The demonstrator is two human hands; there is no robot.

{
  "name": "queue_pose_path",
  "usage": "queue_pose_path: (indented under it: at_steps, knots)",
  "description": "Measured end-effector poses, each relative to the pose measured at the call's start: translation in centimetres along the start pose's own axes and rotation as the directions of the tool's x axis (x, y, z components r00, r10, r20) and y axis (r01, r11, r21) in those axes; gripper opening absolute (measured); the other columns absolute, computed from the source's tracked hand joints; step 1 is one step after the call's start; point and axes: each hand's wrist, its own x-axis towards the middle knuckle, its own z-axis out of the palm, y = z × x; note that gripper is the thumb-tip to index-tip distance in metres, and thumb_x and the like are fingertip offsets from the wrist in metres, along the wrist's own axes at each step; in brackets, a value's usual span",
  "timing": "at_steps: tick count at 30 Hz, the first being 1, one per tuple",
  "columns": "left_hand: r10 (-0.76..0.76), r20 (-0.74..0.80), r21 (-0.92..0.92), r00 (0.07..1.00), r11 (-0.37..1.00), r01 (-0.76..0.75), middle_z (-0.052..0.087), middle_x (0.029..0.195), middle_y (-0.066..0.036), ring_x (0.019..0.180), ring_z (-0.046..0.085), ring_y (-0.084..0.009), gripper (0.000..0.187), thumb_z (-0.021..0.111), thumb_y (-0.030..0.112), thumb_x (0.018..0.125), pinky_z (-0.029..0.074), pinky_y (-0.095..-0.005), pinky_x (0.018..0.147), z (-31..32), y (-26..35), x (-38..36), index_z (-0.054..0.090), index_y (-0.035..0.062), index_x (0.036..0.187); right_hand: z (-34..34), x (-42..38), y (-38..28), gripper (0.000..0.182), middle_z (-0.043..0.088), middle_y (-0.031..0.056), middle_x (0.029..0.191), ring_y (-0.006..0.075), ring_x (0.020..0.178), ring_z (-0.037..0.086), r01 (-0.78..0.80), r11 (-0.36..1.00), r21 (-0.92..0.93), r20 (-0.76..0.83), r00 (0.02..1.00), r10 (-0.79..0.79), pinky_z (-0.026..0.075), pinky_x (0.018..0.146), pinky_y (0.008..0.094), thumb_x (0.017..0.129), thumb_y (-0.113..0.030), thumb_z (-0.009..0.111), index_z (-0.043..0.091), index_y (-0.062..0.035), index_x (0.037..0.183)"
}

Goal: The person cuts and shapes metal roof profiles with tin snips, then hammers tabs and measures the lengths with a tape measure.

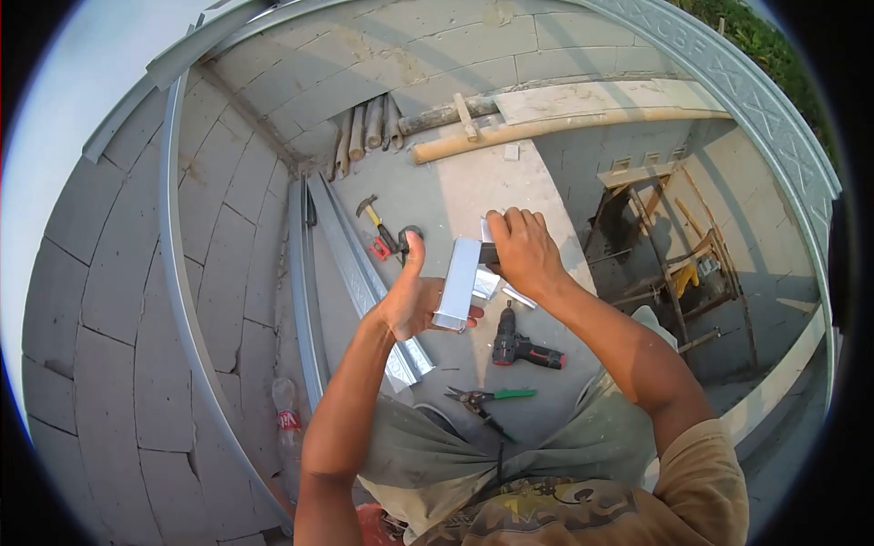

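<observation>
Between my hands is a short cut piece of silvery metal channel [458,282], held tilted above the floor. My right hand [526,250] has its fingers wrapped around the far end, where a dark part shows beside the palm. My left hand [414,300] lies against the near end from the left; its thumb points up, away from the metal, and the fingers pass behind it with their tips showing on the right. Below sit a cordless drill [523,350] and tin snips [487,400] with a green handle. Small metal offcuts [487,280] lie partly hidden behind the piece.
Long metal channels [350,250] lie at the left, near a hammer [369,209] and a plastic bottle [287,414]. Wooden poles [364,132] rest by the block wall. A drop with wooden framing [678,264] opens at the right. A metal truss [728,73] arches overhead.
</observation>
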Motion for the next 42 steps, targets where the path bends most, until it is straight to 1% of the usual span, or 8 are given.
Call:
queue_pose_path:
  at_steps: [5, 9, 17, 20, 29, 35, 37, 42]
  knots:
    - [0.322, -0.275, 0.559, 0.906, 0.82, -0.122, 0.063, 0.123, -0.022, 0.112, 0.063, -0.0357, 0.1, 0.091, 0.047, 0.062, 0.048, -0.0419, 0.1, -0.3, -3.7, 3.7, 0.049, -0.0076, 0.135, 0.0, 0.0, 0.2, 0.052, 0.058, 0.0197, 0.106, 0.0349, 0.099, 0.059, 0.032, 0.982, 0.188, 0.147, 0.987, -0.061, 0.045, 0.09, 0.0461, 0.074, -0.011, 0.076, 0.055, -0.0001, 0.12]
    - [0.536, -0.179, 0.895, 0.825, 0.437, -0.089, 0.062, 0.116, -0.031, 0.11, 0.063, -0.0417, 0.105, 0.089, 0.038, 0.053, 0.05, -0.0411, 0.093, -0.5, -1.5, 1.4, 0.042, -0.0099, 0.133, -6.1, 1.0, -0.8, 0.109, 0.053, 0.0287, 0.135, 0.0437, 0.127, 0.051, 0.121, 0.992, 0.035, 0.159, 0.979, -0.125, 0.037, 0.111, 0.0486, 0.055, -0.03, 0.093, 0.042, 0.0051, 0.144]
    - [0.728, 0.029, 0.98, 0.685, 0.114, -0.163, 0.065, 0.104, -0.027, 0.098, 0.064, -0.0445, 0.083, 0.084, 0.031, 0.056, 0.051, -0.046, 0.084, 0.6, -1.5, 0.7, 0.05, -0.0027, 0.124, -5.9, 3.1, 2.2, 0.09, 0.067, 0.0196, 0.082, 0.0403, 0.082, 0.067, 0.101, 0.912, 0.398, 0.629, 0.693, -0.351, 0.054, 0.076, 0.0432, 0.051, -0.039, 0.092, 0.051, 0.0024, 0.119]
    - [0.63, -0.015, 0.965, 0.776, 0.213, -0.155, 0.066, 0.1, -0.024, 0.092, 0.065, -0.0435, 0.078, 0.083, 0.03, 0.055, 0.052, -0.046, 0.081, 1.8, -1.1, -0.6, 0.053, -0.0007, 0.12, -7.0, 2.8, 1.0, 0.084, 0.067, 0.0191, 0.083, 0.0404, 0.08, 0.067, 0.02, 0.852, 0.523, 0.617, 0.68, -0.395, 0.054, 0.071, 0.042, 0.051, -0.039, 0.092, 0.055, 0.0007, 0.114]
    - [0.851, 0.19, 0.912, 0.49, 0.031, -0.408, 0.067, 0.094, -0.015, 0.083, 0.066, -0.0378, 0.08, 0.085, 0.025, 0.044, 0.051, -0.0429, 0.071, 4.3, -1.3, -2.6, 0.055, 0.0051, 0.115, -8.9, 0.8, 0.8, 0.087, 0.069, 0.0174, 0.099, 0.0339, 0.084, 0.07, 0.262, 0.667, 0.698, 0.215, 0.811, -0.544, 0.055, 0.073, 0.0381, 0.044, -0.036, 0.096, 0.057, -0.0015, 0.113]
    - [0.694, 0.216, 0.917, 0.687, 0.097, -0.387, 0.068, 0.095, -0.021, 0.086, 0.068, -0.0402, 0.081, 0.085, 0.027, 0.047, 0.055, -0.0441, 0.076, 3.4, -1.0, -2.2, 0.053, -0.0001, 0.116, -7.7, -2.4, 0.4, 0.087, 0.069, 0.0195, 0.101, 0.0366, 0.087, 0.07, 0.064, 0.726, 0.685, 0.332, 0.859, -0.389, 0.056, 0.076, 0.0388, 0.048, -0.036, 0.095, 0.054, -0.0001, 0.117]
    - [0.447, 0.149, 0.986, 0.882, 0.003, -0.168, 0.067, 0.092, -0.019, 0.082, 0.068, -0.0398, 0.083, 0.087, 0.027, 0.049, 0.054, -0.0449, 0.074, 2.1, -1.3, -0.8, 0.05, -0.0048, 0.116, -5.6, -2.7, 0.0, 0.095, 0.067, 0.0247, 0.1, 0.0407, 0.088, 0.069, -0.029, 0.845, 0.535, 0.587, 0.732, -0.347, 0.055, 0.077, 0.0431, 0.055, -0.036, 0.092, 0.043, 0.0022, 0.127]
    - [0.177, -0.071, 0.957, 0.982, -0.265, 0.117, 0.066, 0.09, -0.022, 0.082, 0.068, -0.0409, 0.077, 0.087, 0.024, 0.051, 0.056, -0.0427, 0.073, 1.1, -0.7, -0.9, 0.049, -0.0111, 0.108, -1.2, -0.5, -4.0, 0.095, 0.064, 0.0273, 0.096, 0.0439, 0.091, 0.066, -0.053, 0.937, 0.345, 0.781, 0.57, -0.256, 0.055, 0.08, 0.0444, 0.056, -0.034, 0.095, 0.04, 0.0058, 0.123]
